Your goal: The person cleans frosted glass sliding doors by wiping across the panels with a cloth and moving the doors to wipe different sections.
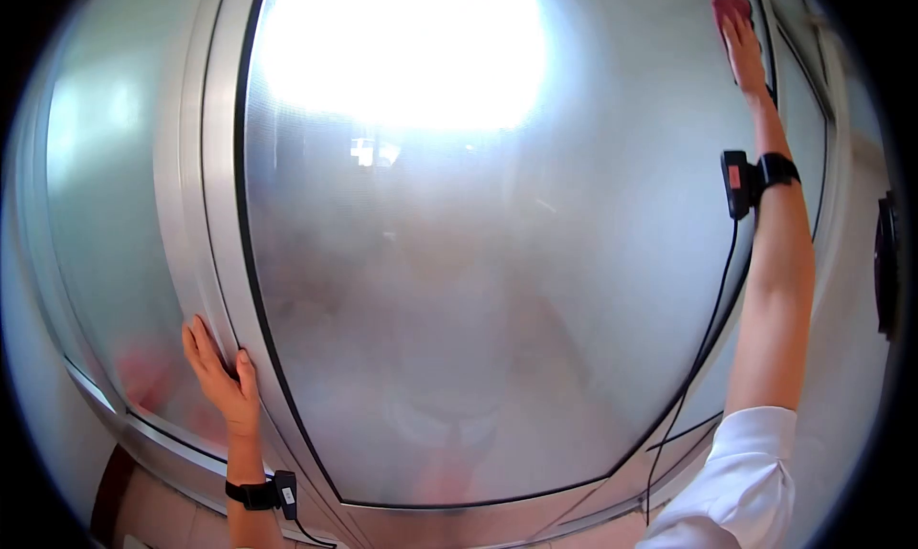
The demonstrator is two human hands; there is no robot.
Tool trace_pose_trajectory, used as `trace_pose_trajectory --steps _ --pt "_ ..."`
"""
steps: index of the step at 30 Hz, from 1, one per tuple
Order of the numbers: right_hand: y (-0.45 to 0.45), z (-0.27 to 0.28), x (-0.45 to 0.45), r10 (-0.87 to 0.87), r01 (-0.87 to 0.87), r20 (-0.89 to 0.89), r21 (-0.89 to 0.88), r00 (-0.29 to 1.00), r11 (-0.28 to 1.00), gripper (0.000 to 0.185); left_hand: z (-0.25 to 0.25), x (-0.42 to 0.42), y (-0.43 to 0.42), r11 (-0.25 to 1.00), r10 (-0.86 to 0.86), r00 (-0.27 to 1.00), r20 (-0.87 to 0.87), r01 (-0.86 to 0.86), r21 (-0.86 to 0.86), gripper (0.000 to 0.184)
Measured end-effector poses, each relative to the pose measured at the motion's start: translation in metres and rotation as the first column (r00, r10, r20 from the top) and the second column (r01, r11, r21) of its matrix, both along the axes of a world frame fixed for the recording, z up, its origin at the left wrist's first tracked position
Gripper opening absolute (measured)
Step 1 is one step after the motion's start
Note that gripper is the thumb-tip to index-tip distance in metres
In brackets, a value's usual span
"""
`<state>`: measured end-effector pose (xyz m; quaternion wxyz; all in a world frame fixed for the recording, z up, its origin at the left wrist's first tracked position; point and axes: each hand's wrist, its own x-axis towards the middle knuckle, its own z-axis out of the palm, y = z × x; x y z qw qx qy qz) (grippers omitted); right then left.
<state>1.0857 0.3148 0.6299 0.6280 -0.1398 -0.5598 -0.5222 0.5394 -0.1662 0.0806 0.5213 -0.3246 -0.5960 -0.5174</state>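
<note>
My right hand (743, 52) reaches up to the top right corner of a large frosted glass panel (459, 291). Its fingers are stretched over a red cloth (731, 6), which is pressed against the glass beside the black seal. At the lower left, my left hand (222, 382) rests on the silver metal frame (222, 166) between two panels. Its fingers are apart and nothing is in it. Each wrist wears a black strap with a small box and a cable.
A second glass panel (115, 205) stands at the left. Bright light reflects at the top of the large panel. A black object (886, 267) is on the wall at the far right. Floor tiles (172, 511) show at the bottom left.
</note>
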Motion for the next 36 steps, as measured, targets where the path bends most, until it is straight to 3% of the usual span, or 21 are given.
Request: trace_pose_trajectory --steps 1,2,3,5,7,10,13,16,17,18,20,21,22,23,24,25,27,28,34,36 --pt "-0.001 -0.021 0.008 0.071 -0.082 -0.084 -0.133 0.994 0.988 0.065 0.0 -0.001 0.001 0.999 -0.04 0.999 -0.005 0.04 0.02 0.059" --pt "-0.023 -0.053 0.009 0.132 -0.149 -0.115 -0.158 0.985 0.976 0.064 0.001 0.0 0.0 0.996 -0.079 0.997 -0.011 0.08 0.04 0.058" --pt "-0.007 -0.069 0.024 0.05 -0.061 -0.101 -0.111 0.994 0.992 0.061 0.001 0.0 -0.001 0.996 -0.082 0.997 -0.01 0.083 0.035 0.058" --pt "-0.005 -0.11 0.023 0.195 -0.225 -0.16 -0.192 0.968 0.955 0.06 -0.004 -0.009 -0.005 0.998 0.048 0.999 -0.02 -0.049 -0.037 0.059" --pt "-0.016 -0.15 0.009 0.29 -0.315 -0.141 -0.211 0.947 0.925 0.061 -0.008 -0.01 -0.005 0.997 0.053 0.998 0.025 -0.052 -0.062 0.06" --pt "0.014 -0.171 -0.013 0.12 -0.183 -0.298 -0.195 0.947 0.963 0.065 -0.006 -0.026 -0.001 0.993 0.077 0.997 0.01 -0.076 -0.094 0.068" --pt "0.019 -0.161 -0.054 0.068 -0.188 -0.411 -0.258 0.909 0.948 0.066 0.016 -0.012 0.012 0.996 0.025 0.998 -0.065 -0.03 -0.08 0.07" --pt "-0.078 -0.159 -0.167 0.221 -0.255 -0.286 -0.086 0.932 0.963 0.055 0.014 -0.016 0.008 0.995 0.02 0.998 -0.054 -0.026 -0.101 0.071" --pt "-0.117 -0.163 -0.2 0.312 -0.323 -0.159 -0.048 0.937 0.945 0.049 0.009 -0.019 0.007 0.995 0.032 0.997 -0.07 -0.038 -0.095 0.071" --pt "-0.139 -0.158 -0.239 0.291 -0.28 -0.088 0.126 0.952 0.952 0.046 0.006 -0.022 0.007 0.995 0.039 0.996 -0.08 -0.047 -0.091 0.072" --pt "-0.215 -0.17 -0.313 0.293 -0.29 -0.107 0.038 0.95 0.956 0.046 0.003 -0.024 0.007 0.996 0.009 0.998 -0.057 -0.014 -0.091 0.071" --pt "-0.227 -0.168 -0.342 0.141 -0.14 -0.151 0.013 0.978 0.99 0.048 0.001 -0.023 0.008 0.996 0.003 1.0 -0.029 -0.006 -0.092 0.071" --pt "-0.277 -0.174 -0.367 0.141 -0.167 -0.151 -0.178 0.978 0.97 0.046 0.0 -0.023 0.008 0.995 -0.013 0.999 -0.036 0.009 -0.102 0.071" --pt "-0.285 -0.177 -0.397 0.228 -0.197 -0.188 0.169 0.955 0.966 0.037 -0.001 -0.025 0.009 0.996 -0.019 0.999 -0.025 0.017 -0.093 0.07" --pt "-0.318 -0.188 -0.409 0.281 -0.287 -0.071 -0.098 0.957 0.953 0.038 -0.002 -0.025 0.01 0.996 -0.025 1.0 -0.014 0.024 -0.084 0.069" --pt "-0.324 -0.201 -0.429 0.376 -0.368 -0.054 0.121 0.925 0.922 0.037 -0.003 -0.025 0.009 0.995 -0.037 0.999 -0.02 0.035 -0.093 0.069" --pt "-0.339 -0.233 -0.459 0.432 -0.436 0.06 0.08 0.9 0.896 0.041 -0.003 -0.024 0.01 0.994 -0.038 0.998 0.058 0.044 -0.103 0.069" --pt "-0.333 -0.248 -0.469 0.418 -0.424 0.105 0.032 0.902 0.905 0.049 -0.002 -0.024 0.011 0.992 -0.057 0.997 0.045 0.062 -0.109 0.069" --pt "-0.301 -0.275 -0.384 0.338 -0.382 0.473 -0.004 0.813 0.924 0.047 -0.008 -0.027 0.007 0.992 0.066 0.998 0.011 -0.065 -0.105 0.067" --pt "-0.265 -0.245 -0.333 0.256 -0.284 0.418 0.003 0.871 0.959 0.045 -0.008 -0.024 0.008 0.992 0.074 0.996 0.043 -0.069 -0.106 0.066"
